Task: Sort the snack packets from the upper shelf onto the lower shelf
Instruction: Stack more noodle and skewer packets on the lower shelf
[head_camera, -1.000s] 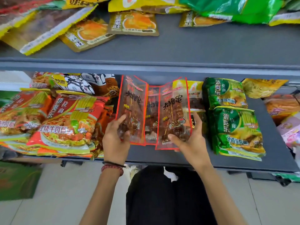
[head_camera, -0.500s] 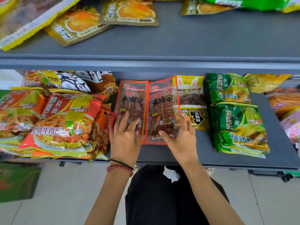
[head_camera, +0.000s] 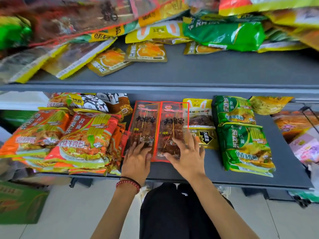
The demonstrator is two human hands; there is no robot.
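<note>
Two red-edged clear skewer snack packets lie flat side by side in the middle of the lower shelf [head_camera: 215,176]: the left packet [head_camera: 144,121] and the right packet [head_camera: 173,121]. My left hand [head_camera: 136,161] rests with straight fingers on the near end of the left packet. My right hand [head_camera: 187,152] lies spread over the near end of the right packet. On the upper shelf [head_camera: 207,71] a jumbled heap of packets remains, among them small orange-yellow pouches [head_camera: 146,51] and a green bag [head_camera: 224,34].
Orange-red noodle bags [head_camera: 82,140] are stacked left of the skewer packets; a yellow packet [head_camera: 201,121] and green noodle bags [head_camera: 243,145] lie to the right. More packets sit at the far right [head_camera: 302,135]. A green carton [head_camera: 20,202] stands on the floor at left.
Both hands laid the upright skewer packets down flat on the lower shelf and now rest on them with straight fingers. The camera tilted up, showing more of the upper shelf.
</note>
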